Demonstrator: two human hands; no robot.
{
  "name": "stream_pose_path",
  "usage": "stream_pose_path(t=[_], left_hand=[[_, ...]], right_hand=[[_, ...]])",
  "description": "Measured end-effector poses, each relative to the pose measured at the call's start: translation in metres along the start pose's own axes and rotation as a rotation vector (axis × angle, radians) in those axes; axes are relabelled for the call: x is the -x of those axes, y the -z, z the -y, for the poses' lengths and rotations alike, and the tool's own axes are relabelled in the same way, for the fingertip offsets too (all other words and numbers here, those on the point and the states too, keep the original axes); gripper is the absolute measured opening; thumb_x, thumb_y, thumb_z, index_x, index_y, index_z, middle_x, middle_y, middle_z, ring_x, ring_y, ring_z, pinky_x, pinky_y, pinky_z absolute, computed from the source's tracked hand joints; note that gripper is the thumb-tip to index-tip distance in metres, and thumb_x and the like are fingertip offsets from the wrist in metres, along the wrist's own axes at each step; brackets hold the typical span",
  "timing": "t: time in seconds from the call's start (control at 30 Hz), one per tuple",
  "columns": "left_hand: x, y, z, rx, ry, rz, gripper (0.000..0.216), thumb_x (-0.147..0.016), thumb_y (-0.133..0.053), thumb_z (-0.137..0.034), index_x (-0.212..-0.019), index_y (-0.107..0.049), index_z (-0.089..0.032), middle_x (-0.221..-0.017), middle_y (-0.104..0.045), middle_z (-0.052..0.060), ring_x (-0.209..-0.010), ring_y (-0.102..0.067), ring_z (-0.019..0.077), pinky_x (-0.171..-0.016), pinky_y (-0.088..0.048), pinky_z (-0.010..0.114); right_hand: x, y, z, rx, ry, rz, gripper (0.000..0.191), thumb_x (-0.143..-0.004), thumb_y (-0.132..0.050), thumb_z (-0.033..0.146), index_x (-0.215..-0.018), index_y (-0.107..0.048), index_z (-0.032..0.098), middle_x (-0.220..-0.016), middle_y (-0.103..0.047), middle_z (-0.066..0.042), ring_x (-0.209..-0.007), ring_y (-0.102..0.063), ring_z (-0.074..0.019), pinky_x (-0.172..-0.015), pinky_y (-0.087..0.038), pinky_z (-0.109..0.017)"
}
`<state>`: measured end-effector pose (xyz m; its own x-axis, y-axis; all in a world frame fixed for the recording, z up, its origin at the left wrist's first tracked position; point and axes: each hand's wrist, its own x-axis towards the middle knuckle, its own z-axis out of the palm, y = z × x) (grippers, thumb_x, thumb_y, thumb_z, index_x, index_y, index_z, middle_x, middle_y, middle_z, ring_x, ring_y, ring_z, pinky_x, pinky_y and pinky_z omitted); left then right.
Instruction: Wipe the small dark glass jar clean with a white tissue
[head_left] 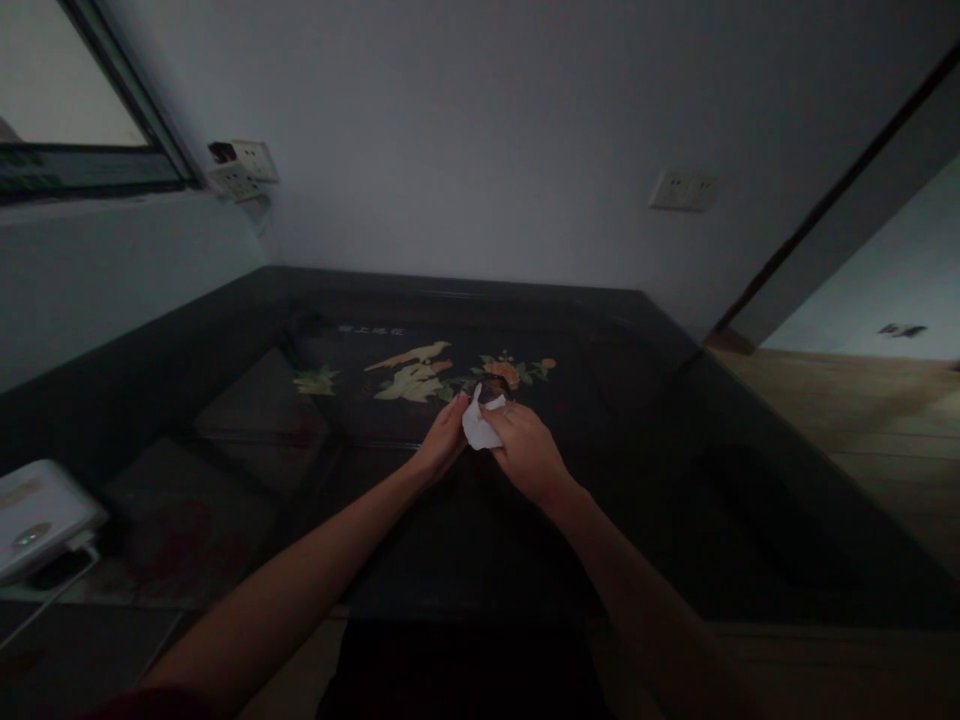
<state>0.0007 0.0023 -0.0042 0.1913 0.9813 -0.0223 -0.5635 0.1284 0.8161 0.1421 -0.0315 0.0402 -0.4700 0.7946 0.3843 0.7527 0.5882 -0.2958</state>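
Both hands meet over the middle of the dark, glossy worktop (465,560). The right hand (525,440) pinches a crumpled white cloth (482,428) between thumb and fingers, pressing it against the near side of a small dark object (493,384) (its rim looks thin and shiny, but the dim light hides what it is). The left hand (445,437) is at the left edge of the cloth and the object, fingers drawn together; I cannot tell how firmly it grips. The small dark object is between the two hands, in front of the bird picture (409,375) and the orange flower (502,373) on the worktop. Well apart, at the left edge, lies a white box (45,510) with a white cable (60,592).
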Motion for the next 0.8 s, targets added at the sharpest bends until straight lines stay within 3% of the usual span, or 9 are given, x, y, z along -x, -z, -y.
stream_pose_path(t=[0.17, 0.3, 0.37, 0.43, 0.53, 0.63, 0.8], left_hand=[[-0.002, 0.007, 0.003, -0.099, -0.099, -0.027, 0.031, -0.08, -0.07, -0.036, -0.106, -0.066, -0.019, -0.103, -0.07, 0.004, -0.096, -0.063, 0.0174, -0.087, -0.047, 0.026], [-0.004, 0.013, 0.007, -0.172, -0.122, 0.033, 0.041, -0.081, -0.067, -0.045, -0.114, -0.064, -0.022, -0.111, -0.067, 0.005, -0.101, -0.061, 0.0194, -0.089, -0.047, 0.027], [-0.004, 0.015, 0.008, -0.203, -0.131, 0.058, 0.047, -0.081, -0.066, -0.048, -0.12, -0.061, -0.023, -0.117, -0.065, 0.005, -0.105, -0.06, 0.02, -0.09, -0.047, 0.028], [-0.004, 0.016, 0.01, -0.233, -0.14, 0.077, 0.051, -0.081, -0.064, -0.051, -0.125, -0.058, -0.024, -0.123, -0.062, 0.006, -0.11, -0.058, 0.0213, -0.092, -0.047, 0.029], [-0.003, 0.016, 0.01, -0.267, -0.152, 0.059, 0.057, -0.082, -0.061, -0.056, -0.128, -0.055, -0.023, -0.126, -0.061, 0.007, -0.112, -0.057, 0.0231, -0.093, -0.047, 0.032], [-0.003, 0.014, 0.009, -0.265, -0.137, 0.011, 0.059, -0.081, -0.058, -0.06, -0.126, -0.056, -0.022, -0.119, -0.065, 0.007, -0.106, -0.059, 0.0229, -0.09, -0.048, 0.032], [-0.005, 0.012, 0.008, -0.308, -0.171, 0.0, 0.057, -0.082, -0.056, -0.062, -0.119, -0.061, -0.019, -0.114, -0.067, 0.008, -0.101, -0.061, 0.022, -0.088, -0.048, 0.032]], right_hand=[[0.0, -0.009, 0.006, -0.362, -0.146, -0.069, 0.031, -0.085, -0.05, 0.018, -0.111, -0.066, 0.012, -0.107, -0.07, -0.014, -0.099, -0.063, -0.0263, -0.091, -0.047, -0.039], [-0.002, -0.016, 0.007, -0.847, -0.339, -0.156, 0.038, -0.093, -0.041, 0.039, -0.097, -0.068, 0.012, -0.083, -0.07, -0.008, -0.077, -0.064, -0.0212, -0.072, -0.05, -0.031], [-0.003, -0.016, 0.006, -0.947, -0.384, -0.204, 0.04, -0.091, -0.043, 0.041, -0.095, -0.068, 0.011, -0.079, -0.069, -0.007, -0.074, -0.063, -0.0202, -0.07, -0.05, -0.03], [-0.003, -0.015, 0.005, -0.895, -0.367, -0.215, 0.038, -0.091, -0.043, 0.038, -0.096, -0.068, 0.01, -0.08, -0.07, -0.008, -0.075, -0.064, -0.0204, -0.072, -0.051, -0.03], [0.0, -0.012, 0.004, -0.632, -0.229, -0.161, 0.033, -0.088, -0.042, 0.022, -0.106, -0.066, 0.01, -0.093, -0.072, -0.011, -0.084, -0.065, -0.022, -0.079, -0.051, -0.033], [0.002, -0.009, 0.001, -0.335, -0.058, -0.077, 0.045, -0.081, -0.04, 0.006, -0.119, -0.062, 0.013, -0.113, -0.07, -0.012, -0.103, -0.064, -0.0225, -0.094, -0.048, -0.036], [0.001, -0.001, 0.001, 0.071, 0.049, 0.089, 0.044, -0.087, -0.038, 0.002, -0.124, -0.061, 0.01, -0.125, -0.065, -0.015, -0.116, -0.06, -0.0235, -0.105, -0.043, -0.039]])
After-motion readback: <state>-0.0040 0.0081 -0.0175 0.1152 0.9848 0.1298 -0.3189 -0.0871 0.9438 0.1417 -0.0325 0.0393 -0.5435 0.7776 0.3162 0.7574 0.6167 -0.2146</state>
